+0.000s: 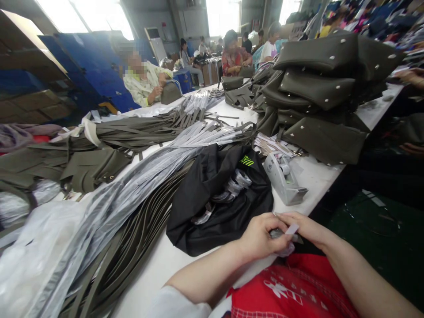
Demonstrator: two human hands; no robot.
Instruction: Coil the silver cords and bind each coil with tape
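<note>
Both hands, left hand (260,236) and right hand (306,227), are pinching a small wrapped metal piece (281,234) between their fingertips, a black bag (198,207) lying just beyond the fingers.

On the white table (318,176) in front of me lies a black bag (212,207) with green lettering, open, with small plastic-wrapped pieces inside. Just right of it stands a grey tape dispenser (285,179). To my left run long olive straps (132,251), many sleeved in clear plastic (132,185). Further back, a stack of olive handbags (318,92) (pale studs on their bases) sits at the right. Across the table a person in a pale patterned shirt (145,84) holds another bag (170,92).
</note>
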